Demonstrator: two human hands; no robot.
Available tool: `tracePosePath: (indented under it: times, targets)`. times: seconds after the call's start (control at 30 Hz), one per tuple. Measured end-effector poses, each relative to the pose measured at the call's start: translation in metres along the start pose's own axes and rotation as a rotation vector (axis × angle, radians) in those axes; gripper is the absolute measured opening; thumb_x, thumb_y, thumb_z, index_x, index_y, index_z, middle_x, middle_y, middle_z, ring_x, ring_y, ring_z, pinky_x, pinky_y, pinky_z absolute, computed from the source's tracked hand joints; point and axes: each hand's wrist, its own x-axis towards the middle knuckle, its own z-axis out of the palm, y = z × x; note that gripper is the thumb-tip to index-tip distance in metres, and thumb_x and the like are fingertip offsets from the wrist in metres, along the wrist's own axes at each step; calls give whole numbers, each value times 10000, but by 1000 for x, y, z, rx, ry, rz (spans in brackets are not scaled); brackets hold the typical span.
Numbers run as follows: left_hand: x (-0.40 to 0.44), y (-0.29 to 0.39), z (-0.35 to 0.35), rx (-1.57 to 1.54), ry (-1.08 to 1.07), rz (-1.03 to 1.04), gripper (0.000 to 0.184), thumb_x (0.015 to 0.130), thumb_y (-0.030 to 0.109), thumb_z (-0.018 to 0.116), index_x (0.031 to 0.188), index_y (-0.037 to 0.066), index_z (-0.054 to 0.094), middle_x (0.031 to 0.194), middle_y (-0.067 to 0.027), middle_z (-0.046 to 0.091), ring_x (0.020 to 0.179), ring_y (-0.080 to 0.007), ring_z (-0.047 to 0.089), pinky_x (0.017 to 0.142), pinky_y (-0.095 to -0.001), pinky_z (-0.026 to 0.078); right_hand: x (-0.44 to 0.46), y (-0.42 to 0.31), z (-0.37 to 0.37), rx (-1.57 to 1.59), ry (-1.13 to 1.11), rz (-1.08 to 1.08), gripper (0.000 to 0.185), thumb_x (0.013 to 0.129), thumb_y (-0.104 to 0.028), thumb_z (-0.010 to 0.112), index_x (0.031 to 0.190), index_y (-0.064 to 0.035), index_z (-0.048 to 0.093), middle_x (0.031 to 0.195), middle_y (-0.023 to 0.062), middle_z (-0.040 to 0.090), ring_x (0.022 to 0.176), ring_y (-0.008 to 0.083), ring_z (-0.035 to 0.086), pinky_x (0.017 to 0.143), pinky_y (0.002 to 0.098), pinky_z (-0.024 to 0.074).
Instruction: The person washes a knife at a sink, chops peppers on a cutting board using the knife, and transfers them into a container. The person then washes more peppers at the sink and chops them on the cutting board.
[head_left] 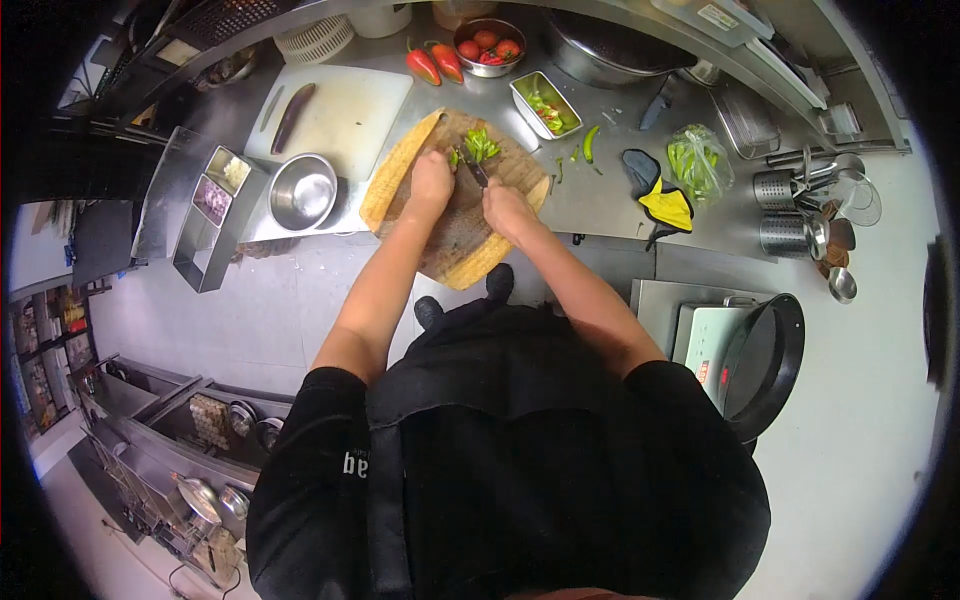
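Observation:
My right hand (507,212) is closed around the handle of a knife (478,174), whose blade points over a wooden cutting board (465,265) toward the left. Across from it, my left hand (433,180) rests on the board with its fingers curled on a green chili pepper (455,158), mostly hidden under them. Just beyond the knife lies a small heap of cut green pepper (482,145). The board is worn, with pale yellow edges, and reaches past the counter's front edge.
A steel pan (545,105) of chopped peppers stands behind the board, near loose green chilies (589,144). Left are a steel bowl (303,192) and a white board (345,100) with an eggplant (293,118). Bagged green chilies (698,160) and a frying pan (770,365) are right.

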Motion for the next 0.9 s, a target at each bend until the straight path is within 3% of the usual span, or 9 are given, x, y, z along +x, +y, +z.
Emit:
tracePosePath:
  times: [0.33, 0.6, 0.73, 0.8, 0.9]
  targets:
    - [6, -7, 11, 1, 30, 17, 215, 833, 132, 541, 891, -54, 633, 912, -250, 600, 850, -376, 607, 764, -439, 495, 2, -1, 3, -65, -69, 4, 256, 858, -107, 399, 1030, 58, 491, 943, 314, 595, 926, 433, 585, 816, 490, 452]
    - [1, 0, -2, 22, -12, 8, 227, 799, 89, 554, 998, 71, 662, 952, -207, 609, 878, -351, 607, 770, -425, 499, 40, -9, 18, 27, -66, 65, 273, 856, -107, 402, 1046, 63, 498, 946, 322, 593, 920, 452, 586, 828, 496, 454]
    - [0, -2, 1, -11, 36, -29, 225, 785, 91, 572, 988, 56, 663, 958, -216, 604, 877, -355, 607, 769, -421, 499, 26, 1, 26, 4, -12, 12, 266, 855, -116, 410, 1034, 60, 498, 927, 323, 595, 909, 451, 588, 812, 497, 459]
    - [-1, -8, 9, -109, 187, 112, 213, 777, 87, 591, 970, 46, 670, 942, -226, 607, 864, -366, 607, 771, -425, 492, 10, 13, 25, 0, -50, 25, 255, 863, -126, 403, 1010, 58, 499, 899, 321, 599, 897, 449, 590, 797, 496, 464]
    - [3, -15, 16, -106, 72, -6, 205, 769, 86, 612, 958, 43, 678, 913, -240, 610, 855, -374, 607, 779, -422, 486, 6, 13, 13, 16, 0, 25, 252, 872, -140, 398, 995, 55, 498, 883, 323, 599, 893, 445, 590, 792, 497, 463]
